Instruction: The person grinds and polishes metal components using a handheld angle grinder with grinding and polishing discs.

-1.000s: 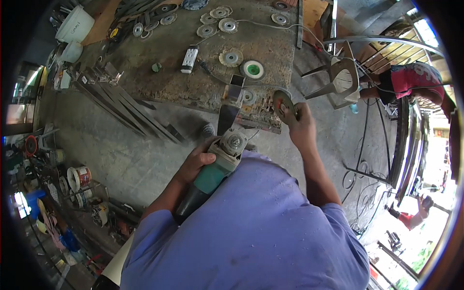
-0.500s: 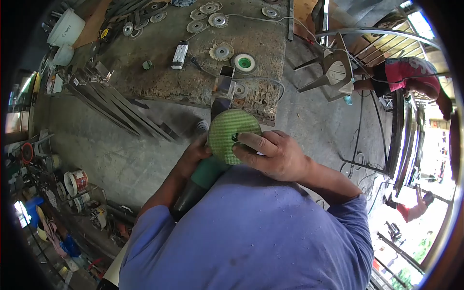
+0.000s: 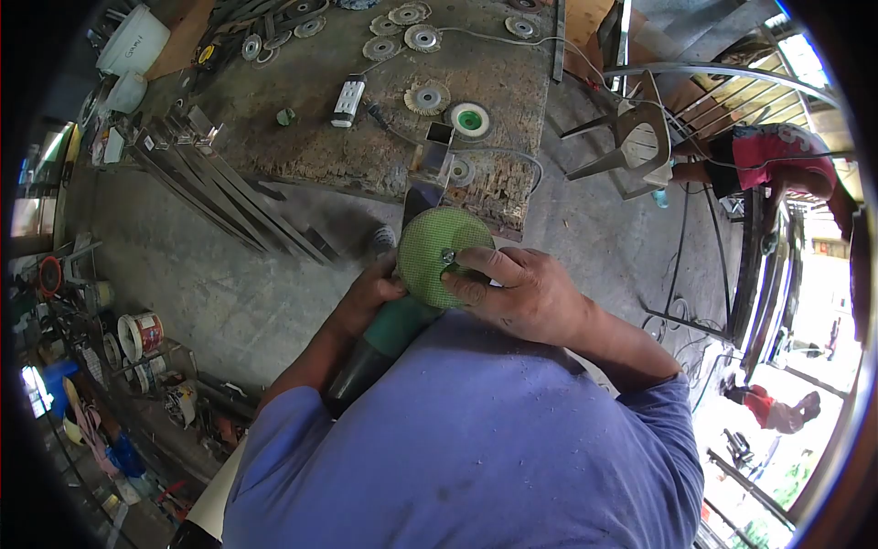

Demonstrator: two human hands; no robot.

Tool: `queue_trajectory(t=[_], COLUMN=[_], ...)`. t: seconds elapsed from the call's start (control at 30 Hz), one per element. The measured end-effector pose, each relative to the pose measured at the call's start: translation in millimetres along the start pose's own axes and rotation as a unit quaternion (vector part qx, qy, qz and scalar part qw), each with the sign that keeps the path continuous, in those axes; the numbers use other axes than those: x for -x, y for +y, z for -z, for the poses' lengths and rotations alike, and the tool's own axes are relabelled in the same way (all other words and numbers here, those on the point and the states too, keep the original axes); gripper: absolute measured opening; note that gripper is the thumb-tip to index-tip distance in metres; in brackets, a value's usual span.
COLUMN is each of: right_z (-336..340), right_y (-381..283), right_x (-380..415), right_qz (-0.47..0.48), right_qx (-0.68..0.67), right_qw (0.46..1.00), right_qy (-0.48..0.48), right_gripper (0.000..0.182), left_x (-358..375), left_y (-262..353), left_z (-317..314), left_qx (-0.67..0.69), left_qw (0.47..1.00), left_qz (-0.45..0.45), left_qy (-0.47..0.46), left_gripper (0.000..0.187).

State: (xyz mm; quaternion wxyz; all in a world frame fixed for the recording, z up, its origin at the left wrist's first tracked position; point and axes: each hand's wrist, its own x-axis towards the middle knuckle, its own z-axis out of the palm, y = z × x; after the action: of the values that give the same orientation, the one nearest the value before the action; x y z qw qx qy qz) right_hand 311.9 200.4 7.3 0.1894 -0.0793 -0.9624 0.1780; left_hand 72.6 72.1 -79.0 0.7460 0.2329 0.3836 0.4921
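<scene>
A round green mesh-faced abrasive disc (image 3: 425,242) sits on the head of an angle grinder, whose green and black body (image 3: 389,331) slants down against my shirt. My left hand (image 3: 373,291) is closed around the grinder near its head, behind the disc's left edge. At the disc's middle shows the metal spindle end (image 3: 448,256). My right hand (image 3: 526,295) has its thumb and bent fingers drawn together beside that spindle, over the disc face. Whatever small part lies between those fingertips is mostly hidden.
Ahead stands a worn workbench (image 3: 302,151) with several used discs, a green-centred disc (image 3: 469,120) and a power strip (image 3: 347,101). Metal bars (image 3: 219,188) lean at left. A plastic chair (image 3: 636,146) and a bending person (image 3: 777,156) are at right.
My right fingertips have shifted slightly right, off the spindle end, which now shows more plainly. My left hand keeps its hold on the grinder. The person at right has moved an arm.
</scene>
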Motion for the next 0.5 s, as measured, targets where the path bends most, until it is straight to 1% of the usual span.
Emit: queue_trajectory(t=[0.07, 0.17, 0.23, 0.27, 0.37, 0.47, 0.5], right_z=[3, 14, 37, 43, 45, 32, 25], right_y=[1, 2, 7, 10, 25, 6, 3], right_x=[-2, -2, -6, -8, -14, -29, -33], right_qz=[0.0, -0.064, -0.26, -0.356, -0.406, -0.234, -0.189], right_qx=[-0.012, -0.114, -0.091, -0.077, -0.195, -0.173, -0.129], right_qw=[1.0, 0.989, 0.959, 0.93, 0.891, 0.95, 0.966], right_qy=[0.0, 0.068, 0.058, 0.053, 0.057, 0.115, 0.121], right_gripper=[0.038, 0.038, 0.035, 0.034, 0.029, 0.028, 0.029], left_x=[3, 0, 0, 1, -4, -9, -10], left_y=[3, 3, 6, 14, 16, 6, 5], left_z=[-9, -7, -8, -14, -13, -4, -3], left_qx=[0.012, -0.003, -0.009, -0.007, -0.02, -0.015, -0.009], left_qw=[1.0, 1.0, 1.0, 1.0, 1.0, 1.0, 1.0], left_qz=[-0.003, -0.009, -0.008, -0.004, 0.009, 0.021, 0.024], left_qy=[0.015, 0.014, 0.009, 0.006, 0.005, 0.01, 0.012], left_gripper=[0.092, 0.092, 0.093, 0.094, 0.096, 0.096, 0.096])
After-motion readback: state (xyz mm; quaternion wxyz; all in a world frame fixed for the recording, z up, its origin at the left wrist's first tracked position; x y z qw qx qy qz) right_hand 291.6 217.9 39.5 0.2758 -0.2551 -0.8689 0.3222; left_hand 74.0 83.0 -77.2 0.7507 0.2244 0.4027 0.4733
